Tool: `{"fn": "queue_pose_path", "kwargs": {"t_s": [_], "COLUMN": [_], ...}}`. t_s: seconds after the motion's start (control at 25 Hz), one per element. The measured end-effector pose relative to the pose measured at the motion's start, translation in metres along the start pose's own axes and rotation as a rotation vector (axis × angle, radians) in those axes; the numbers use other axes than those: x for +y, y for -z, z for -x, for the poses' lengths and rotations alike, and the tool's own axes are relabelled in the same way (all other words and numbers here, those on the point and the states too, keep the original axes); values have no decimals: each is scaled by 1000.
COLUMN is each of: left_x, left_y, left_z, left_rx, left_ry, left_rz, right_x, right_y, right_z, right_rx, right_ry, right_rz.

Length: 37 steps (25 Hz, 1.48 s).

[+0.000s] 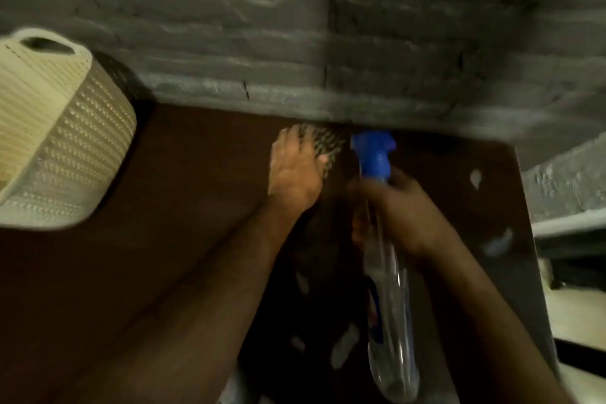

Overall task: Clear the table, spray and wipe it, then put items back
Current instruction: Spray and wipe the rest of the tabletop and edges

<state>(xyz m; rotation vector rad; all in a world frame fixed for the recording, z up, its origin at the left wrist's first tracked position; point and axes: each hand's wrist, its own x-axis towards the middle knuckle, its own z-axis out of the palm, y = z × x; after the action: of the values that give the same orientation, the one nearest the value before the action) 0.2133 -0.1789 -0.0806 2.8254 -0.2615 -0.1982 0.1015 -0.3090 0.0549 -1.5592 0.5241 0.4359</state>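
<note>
A dark brown table (180, 207) runs up to a grey brick wall. My right hand (403, 216) grips the neck of a clear spray bottle (390, 321) with a blue trigger head (373, 154), nozzle end toward the wall. My left hand (295, 174) reaches to the table's far edge and lies over a patterned grey cloth (328, 144), thumb on it; its fingers look extended. The frame is blurred. Pale wet patches (344, 344) show on the tabletop near the bottle.
A cream perforated plastic basket (55, 141) stands at the left on the table. The grey brick wall (328, 43) is right behind the far edge. The table's right edge (531, 239) drops to a pale floor.
</note>
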Motion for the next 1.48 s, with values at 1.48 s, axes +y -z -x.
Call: {"fn": "queue_pose_path", "kwargs": {"t_s": [1.48], "left_x": [-73], "left_y": [33], "left_z": [-19], "left_rx": [58], "left_ry": [34], "left_rz": [-124], "right_x": [36], "right_y": [-16], "right_z": [40], "right_rx": [-20], "right_ry": [-63], "right_rz": [-152]}}
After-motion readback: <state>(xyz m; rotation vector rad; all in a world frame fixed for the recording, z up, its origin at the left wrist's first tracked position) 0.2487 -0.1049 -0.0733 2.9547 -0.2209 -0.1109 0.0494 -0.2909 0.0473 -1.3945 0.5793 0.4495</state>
